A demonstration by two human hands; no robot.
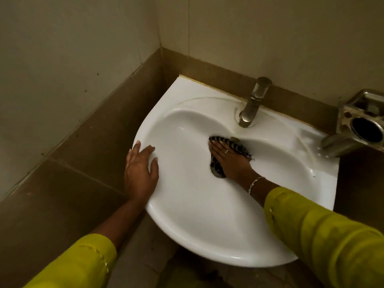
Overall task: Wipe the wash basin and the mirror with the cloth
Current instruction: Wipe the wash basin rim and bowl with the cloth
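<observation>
Right hand [227, 161], fingers flat together, presses the cloth [232, 145] into the basin [187, 204]; left hand [141, 173], fingers spread, braces the rim: wipe with overlapping strokes, firm pressure.

So the wash basin [197, 215] sits in the corner, tap [250, 104] on its back edge, cloth [239, 145] in the bowl, holder [361, 123] off right.
</observation>
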